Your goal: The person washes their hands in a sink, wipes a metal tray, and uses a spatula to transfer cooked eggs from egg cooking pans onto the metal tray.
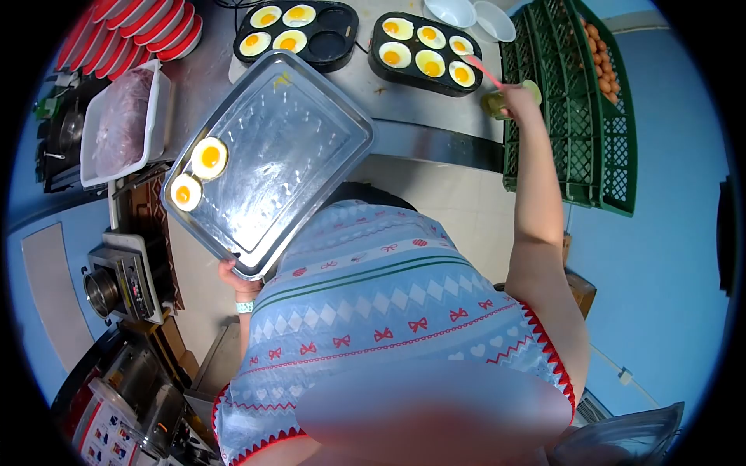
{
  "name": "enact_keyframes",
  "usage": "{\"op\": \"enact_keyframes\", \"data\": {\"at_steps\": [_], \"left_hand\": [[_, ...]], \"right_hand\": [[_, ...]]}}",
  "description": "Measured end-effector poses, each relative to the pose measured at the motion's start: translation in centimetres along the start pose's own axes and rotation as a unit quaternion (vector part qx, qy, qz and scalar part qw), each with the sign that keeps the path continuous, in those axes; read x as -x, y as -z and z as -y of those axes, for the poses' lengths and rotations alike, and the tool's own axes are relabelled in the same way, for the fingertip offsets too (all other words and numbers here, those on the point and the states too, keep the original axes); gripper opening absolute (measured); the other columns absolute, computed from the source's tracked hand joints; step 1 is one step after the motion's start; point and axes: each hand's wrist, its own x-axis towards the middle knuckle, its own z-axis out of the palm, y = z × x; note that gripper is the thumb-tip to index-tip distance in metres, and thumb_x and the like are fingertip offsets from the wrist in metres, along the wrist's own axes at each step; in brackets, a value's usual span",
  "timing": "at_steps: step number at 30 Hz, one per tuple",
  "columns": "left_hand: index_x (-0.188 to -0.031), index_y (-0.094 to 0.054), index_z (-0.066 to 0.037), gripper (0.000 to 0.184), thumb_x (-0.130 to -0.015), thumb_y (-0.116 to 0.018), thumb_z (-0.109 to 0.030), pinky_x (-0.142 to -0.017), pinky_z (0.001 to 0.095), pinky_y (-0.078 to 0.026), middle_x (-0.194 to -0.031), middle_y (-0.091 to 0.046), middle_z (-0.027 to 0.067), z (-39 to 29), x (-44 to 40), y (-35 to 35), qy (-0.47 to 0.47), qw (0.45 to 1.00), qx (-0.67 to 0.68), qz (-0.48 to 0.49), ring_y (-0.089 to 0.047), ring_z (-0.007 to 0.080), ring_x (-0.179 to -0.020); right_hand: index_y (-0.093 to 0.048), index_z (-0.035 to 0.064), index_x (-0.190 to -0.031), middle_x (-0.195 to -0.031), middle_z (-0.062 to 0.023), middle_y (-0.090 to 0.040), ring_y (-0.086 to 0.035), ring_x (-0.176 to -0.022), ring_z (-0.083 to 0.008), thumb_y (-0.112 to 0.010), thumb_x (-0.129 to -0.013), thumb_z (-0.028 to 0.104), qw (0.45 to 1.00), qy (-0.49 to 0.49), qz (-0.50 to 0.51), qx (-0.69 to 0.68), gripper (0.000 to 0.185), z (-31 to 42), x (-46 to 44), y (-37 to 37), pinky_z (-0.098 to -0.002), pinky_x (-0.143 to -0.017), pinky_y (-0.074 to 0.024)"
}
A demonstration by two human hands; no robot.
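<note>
My left hand grips the near corner of a metal baking tray, which is tilted and partly rests over the counter edge. Two fried eggs, an upper one and a lower one, lie at the tray's left side. In my right hand is a pink-handled utensil; its tip reaches the right egg pan, whose wells all hold fried eggs. Its head is too small to make out. Close by that hand is a yellowish-green container, partly hidden. The left egg pan has several eggs and two bare wells.
Green crates, with brown eggs inside, stand at the right. Clear bowls sit behind the right pan. At left are red-and-white stacked containers and a white tub with a plastic-wrapped load. A steel counter edge runs in front.
</note>
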Motion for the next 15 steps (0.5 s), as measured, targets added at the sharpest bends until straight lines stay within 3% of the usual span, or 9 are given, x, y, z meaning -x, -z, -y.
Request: {"op": "enact_keyframes", "data": {"at_steps": [3, 6, 9, 15], "left_hand": [[-0.091, -0.057, 0.000, 0.040, -0.062, -0.054, -0.027, -0.080, 0.0371, -0.048, -0.091, -0.060, 0.0105, 0.3, -0.1, 0.3, -0.010, 1.000, -0.006, -0.020, -0.059, 0.0272, -0.088], [-0.096, -0.057, 0.000, 0.043, -0.063, -0.054, -0.027, -0.080, 0.0373, -0.048, -0.094, -0.061, 0.0109, -0.2, 1.4, -1.9, 0.008, 1.000, 0.012, 0.014, -0.059, 0.0273, -0.089], [-0.099, -0.057, 0.001, 0.046, -0.063, -0.054, -0.027, -0.081, 0.0373, -0.048, -0.095, -0.061, 0.0110, -0.6, 1.8, -3.1, 0.029, 0.998, 0.021, 0.042, -0.059, 0.0280, -0.090], [-0.099, -0.057, 0.002, 0.045, -0.061, -0.054, -0.023, -0.083, 0.0394, -0.048, -0.094, -0.062, 0.0125, -0.6, -2.1, 2.4, 0.030, 0.997, 0.033, 0.055, -0.060, 0.0305, -0.091]], "right_hand": [[-0.061, 0.0037, -0.089, -0.067, -0.0048, -0.055, -0.048, -0.043, -0.0126, -0.053, -0.091, 0.020, 0.993, -0.057, 0.017, -0.100, 0.018, -3.3, 0.4, -3.0, -0.0242, -0.035, -0.0393], [-0.057, 0.0088, -0.078, -0.061, 0.0025, -0.046, -0.040, -0.045, -0.0090, -0.055, -0.093, 0.025, 0.952, -0.100, 0.032, -0.287, 0.022, -4.6, 1.2, -5.7, -0.0195, -0.037, -0.0355], [-0.058, 0.0084, -0.080, -0.061, 0.0030, -0.045, -0.040, -0.045, -0.0083, -0.055, -0.093, 0.027, 0.910, -0.145, 0.054, -0.385, 0.023, -5.6, 0.9, -8.0, -0.0185, -0.038, -0.0352], [-0.059, 0.0097, -0.084, -0.063, 0.0053, -0.044, -0.038, -0.047, -0.0057, -0.051, -0.095, 0.033, 0.898, -0.122, 0.056, -0.420, 0.027, -4.5, 3.6, -10.4, -0.0158, -0.041, -0.0356]]}}
